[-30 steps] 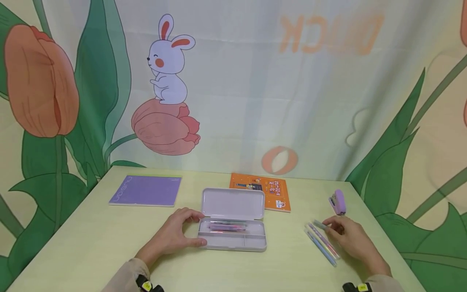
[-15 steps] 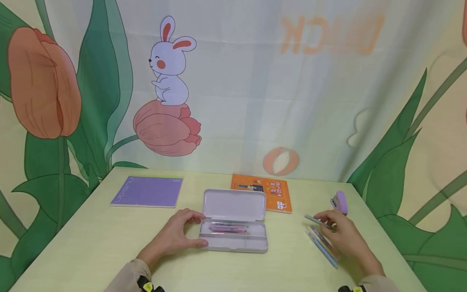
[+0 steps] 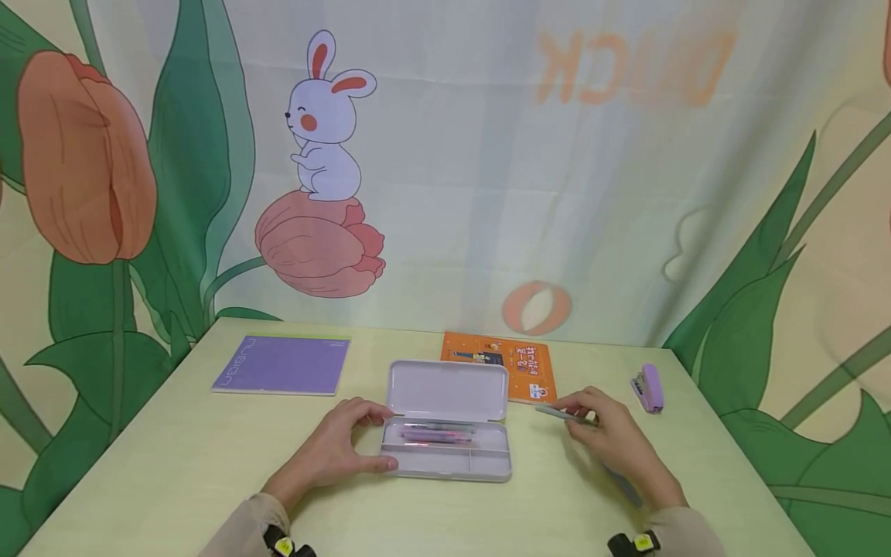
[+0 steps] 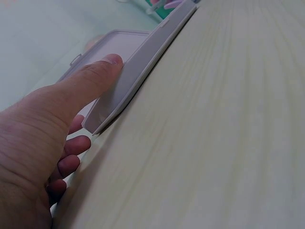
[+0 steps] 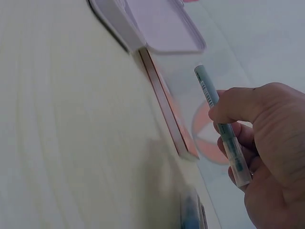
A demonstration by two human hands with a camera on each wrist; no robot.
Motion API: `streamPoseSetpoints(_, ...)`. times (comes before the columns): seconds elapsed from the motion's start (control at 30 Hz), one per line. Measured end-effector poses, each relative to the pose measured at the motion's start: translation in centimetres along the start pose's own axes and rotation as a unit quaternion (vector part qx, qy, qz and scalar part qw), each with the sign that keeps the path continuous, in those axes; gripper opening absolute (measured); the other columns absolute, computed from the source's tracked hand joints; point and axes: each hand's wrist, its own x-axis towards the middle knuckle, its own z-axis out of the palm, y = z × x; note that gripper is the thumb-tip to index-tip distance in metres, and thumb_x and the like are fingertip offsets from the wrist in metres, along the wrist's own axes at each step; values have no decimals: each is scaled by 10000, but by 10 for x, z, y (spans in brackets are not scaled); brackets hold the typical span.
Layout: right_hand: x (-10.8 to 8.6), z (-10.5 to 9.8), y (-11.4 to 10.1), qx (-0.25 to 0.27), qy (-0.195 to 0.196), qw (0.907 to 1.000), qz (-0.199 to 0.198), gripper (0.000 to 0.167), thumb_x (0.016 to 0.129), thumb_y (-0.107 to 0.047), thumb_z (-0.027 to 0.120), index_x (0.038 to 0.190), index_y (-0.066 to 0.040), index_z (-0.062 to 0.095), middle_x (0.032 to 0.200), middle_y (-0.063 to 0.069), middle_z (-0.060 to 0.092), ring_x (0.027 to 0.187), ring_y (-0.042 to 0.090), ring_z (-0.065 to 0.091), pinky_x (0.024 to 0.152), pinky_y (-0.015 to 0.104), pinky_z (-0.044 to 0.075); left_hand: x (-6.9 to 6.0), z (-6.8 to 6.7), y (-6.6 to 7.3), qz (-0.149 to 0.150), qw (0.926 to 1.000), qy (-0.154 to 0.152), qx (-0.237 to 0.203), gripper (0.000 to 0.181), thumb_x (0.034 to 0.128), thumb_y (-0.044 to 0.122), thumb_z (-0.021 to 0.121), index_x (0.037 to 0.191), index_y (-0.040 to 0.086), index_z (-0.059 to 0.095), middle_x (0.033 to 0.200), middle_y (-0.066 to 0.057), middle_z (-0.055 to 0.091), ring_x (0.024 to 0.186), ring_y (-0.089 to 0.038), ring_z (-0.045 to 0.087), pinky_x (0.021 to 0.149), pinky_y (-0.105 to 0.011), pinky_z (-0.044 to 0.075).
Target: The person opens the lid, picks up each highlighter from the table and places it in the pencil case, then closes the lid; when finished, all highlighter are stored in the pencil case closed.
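Note:
An open white pencil case (image 3: 435, 462) lies on the table with its lid (image 3: 447, 391) tipped back. Several pens (image 3: 435, 436) rest in its rear compartment; the front compartments hold nothing. My left hand (image 3: 337, 442) holds the case's left end, thumb at the front corner and index finger at the back; the left wrist view shows the thumb (image 4: 93, 78) against its side wall. Right of the case, my right hand (image 3: 616, 435) pinches a grey-green pen (image 5: 206, 86) with a clear end, above the table. Below that hand a blue pen (image 3: 624, 487) lies partly hidden.
A purple notebook (image 3: 285, 366) lies at the back left. Behind the case is an orange booklet (image 3: 536, 373), partly covered by the lid. The lilac stapler (image 3: 650, 388) stands at the right. A printed curtain (image 3: 445, 193) hangs along the table's back edge.
My right hand has lifted the grey-green pen from beside the other pens and carried it left toward the pencil case. The left hand stays at the case's left end.

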Motion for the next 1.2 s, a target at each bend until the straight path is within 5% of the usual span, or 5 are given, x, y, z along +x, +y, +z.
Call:
streamPoseSetpoints(0.73, 52, 68, -80, 499, -497, 9928, -972, 266, 960, -8, 807, 1160, -183, 825, 1110, -60, 758, 990, 150, 651, 861, 343, 575, -1, 0, 0, 68, 9999, 19, 103, 756, 739, 577, 1016, 1341, 216, 736, 1169, 85, 669, 1156, -159, 602, 1091, -468, 533)
streamPoseSetpoints(1.2, 66, 102, -110, 681, -911, 9893, -908, 213, 1004, -31, 795, 1195, -121, 812, 1164, 42, 733, 1045, 199, 680, 936, 402, 614, 0, -1, -1, 109, 9999, 16, 16, 750, 735, 551, 1027, 1335, 206, 740, 1172, 71, 678, 1151, -161, 615, 1094, -444, 538)
